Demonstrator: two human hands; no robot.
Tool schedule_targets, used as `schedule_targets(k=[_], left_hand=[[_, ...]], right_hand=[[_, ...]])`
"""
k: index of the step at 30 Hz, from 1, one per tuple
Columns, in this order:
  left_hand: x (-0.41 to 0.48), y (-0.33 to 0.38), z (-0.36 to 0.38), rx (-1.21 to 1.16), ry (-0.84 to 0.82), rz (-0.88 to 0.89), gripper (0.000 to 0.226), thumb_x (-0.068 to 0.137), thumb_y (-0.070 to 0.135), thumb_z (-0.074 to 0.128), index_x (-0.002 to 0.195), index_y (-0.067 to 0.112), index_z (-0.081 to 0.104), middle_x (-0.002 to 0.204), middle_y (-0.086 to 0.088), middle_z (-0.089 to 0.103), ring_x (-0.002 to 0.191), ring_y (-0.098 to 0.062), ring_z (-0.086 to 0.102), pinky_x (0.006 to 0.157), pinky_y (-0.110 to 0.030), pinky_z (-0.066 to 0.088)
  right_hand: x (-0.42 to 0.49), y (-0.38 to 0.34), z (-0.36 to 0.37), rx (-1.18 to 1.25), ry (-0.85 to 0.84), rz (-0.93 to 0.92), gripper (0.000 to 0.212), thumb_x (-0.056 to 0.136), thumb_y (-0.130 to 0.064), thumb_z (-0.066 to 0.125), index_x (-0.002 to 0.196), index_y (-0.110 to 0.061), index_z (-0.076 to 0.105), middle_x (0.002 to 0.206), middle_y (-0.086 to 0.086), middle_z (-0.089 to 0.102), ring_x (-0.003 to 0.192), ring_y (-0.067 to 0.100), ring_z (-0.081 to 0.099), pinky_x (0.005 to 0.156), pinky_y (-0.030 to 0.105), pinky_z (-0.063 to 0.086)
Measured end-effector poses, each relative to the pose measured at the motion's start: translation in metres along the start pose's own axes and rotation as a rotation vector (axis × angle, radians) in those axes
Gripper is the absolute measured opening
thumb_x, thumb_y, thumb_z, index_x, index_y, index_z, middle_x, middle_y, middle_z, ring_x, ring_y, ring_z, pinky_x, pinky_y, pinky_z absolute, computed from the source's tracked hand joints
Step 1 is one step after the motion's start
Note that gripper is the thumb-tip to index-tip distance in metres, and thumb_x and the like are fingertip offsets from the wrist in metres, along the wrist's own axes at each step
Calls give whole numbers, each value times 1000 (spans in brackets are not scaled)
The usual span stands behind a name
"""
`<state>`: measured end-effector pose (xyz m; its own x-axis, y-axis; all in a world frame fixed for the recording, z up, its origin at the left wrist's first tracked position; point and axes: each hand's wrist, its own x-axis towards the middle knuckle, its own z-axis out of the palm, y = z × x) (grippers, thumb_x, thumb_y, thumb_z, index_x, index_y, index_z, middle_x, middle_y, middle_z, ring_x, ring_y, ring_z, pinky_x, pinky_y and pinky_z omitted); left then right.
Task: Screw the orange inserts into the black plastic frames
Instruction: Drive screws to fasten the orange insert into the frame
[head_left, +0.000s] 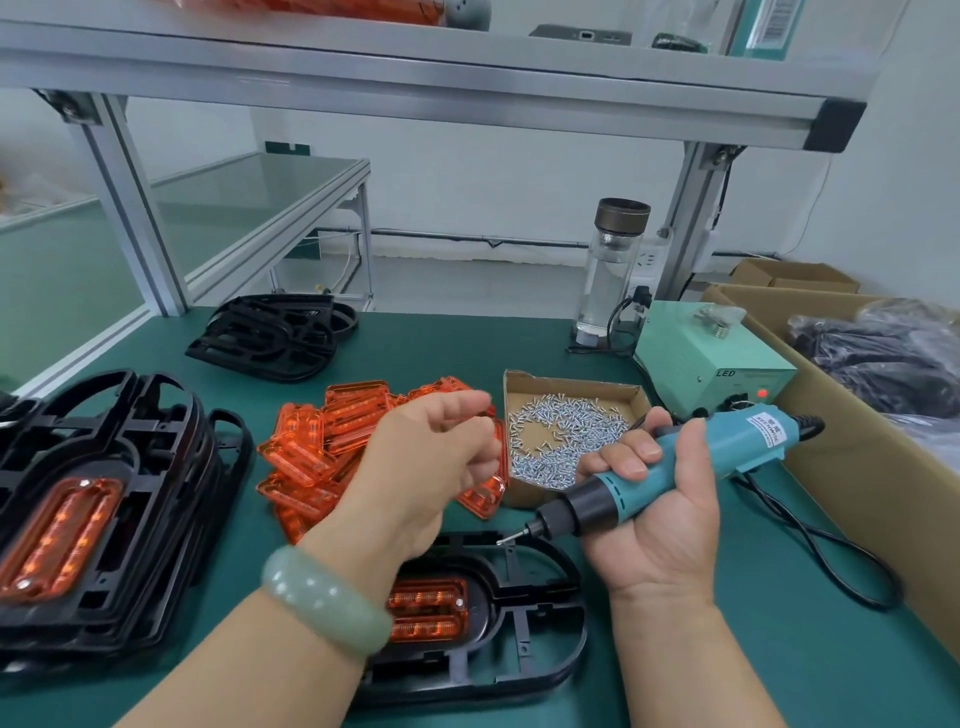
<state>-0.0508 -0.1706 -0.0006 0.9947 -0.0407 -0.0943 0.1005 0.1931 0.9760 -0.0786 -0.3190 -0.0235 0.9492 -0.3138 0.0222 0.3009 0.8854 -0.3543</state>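
Note:
A black plastic frame (524, 613) lies on the green bench in front of me, with an orange insert (431, 608) seated in its middle and a screw head showing at the insert's right end. My right hand (670, 499) grips a teal electric screwdriver (675, 467), whose bit tip hangs just above the frame's top edge. My left hand (431, 457) hovers over the loose pile of orange inserts (317, 447), fingers curled and blurred. I cannot see anything between them. A cardboard tray of small silver screws (566, 431) sits just right of that hand.
A stack of frames with inserts fitted (98, 519) stands at the left. Bare black frames (275, 332) lie at the back. A green power unit (711, 358), a glass bottle (613, 270) and a large cardboard box of black bags (883, 358) line the right side. The screwdriver's cord trails right.

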Motion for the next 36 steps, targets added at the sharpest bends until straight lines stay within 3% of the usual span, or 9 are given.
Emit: schedule_targets(k=[5,10,15,18,21,24,30,36], left_hand=[[-39,-3,-40,-207,52,-44,8,85,12,61,91,12,64,66,0,67,56,-9,62,50,-22,53],[-64,-10,-56,-287,72,-57,16,62,9,66,78,10,67,65,-5,65,56,-13,64,51,-24,55],[-74,-14,-57,-353,55,-70,25,64,6,64,89,7,66,62,-5,61,51,-11,60,47,-22,53],[-76,-11,-59,-398,19,-72,9,69,15,62,70,12,71,61,-5,61,48,-9,57,44,-21,51],[-78,-11,-58,-357,-11,-87,14,67,23,63,59,17,73,60,-5,62,47,-9,58,42,-20,50],[-77,-14,-55,-308,-36,-127,13,66,22,65,65,15,75,65,-7,66,51,-10,62,43,-20,51],[-72,-19,-51,-317,-67,-271,28,66,17,64,90,2,67,72,-12,70,54,-13,66,43,-21,51],[-74,-20,-42,-412,-119,-397,33,66,16,64,95,1,65,73,-13,70,54,-14,66,44,-22,53]], right_hand=[[-3,3,1,18,14,-2,22,83,-45,58,85,-23,55,58,-12,43,43,2,44,51,19,45],[-9,5,7,15,34,-39,22,81,-45,59,84,-24,53,58,-12,43,44,2,43,52,19,45],[-19,9,20,-9,85,-105,21,79,-44,61,83,-25,53,60,-12,44,46,2,43,53,19,43],[-27,15,24,-4,94,-125,21,77,-44,63,82,-26,54,61,-12,44,47,3,44,53,18,43],[-32,25,25,11,117,-106,20,83,-44,61,80,-26,53,61,-12,43,46,3,43,53,18,44],[-33,32,23,13,130,-91,20,89,-43,58,79,-27,52,62,-13,43,47,3,43,53,19,43],[-31,26,15,-18,81,-111,22,85,-46,59,81,-26,51,62,-13,42,48,3,43,56,19,43],[-29,21,14,-7,65,-117,23,82,-47,59,82,-26,51,61,-13,42,48,2,44,54,17,44]])
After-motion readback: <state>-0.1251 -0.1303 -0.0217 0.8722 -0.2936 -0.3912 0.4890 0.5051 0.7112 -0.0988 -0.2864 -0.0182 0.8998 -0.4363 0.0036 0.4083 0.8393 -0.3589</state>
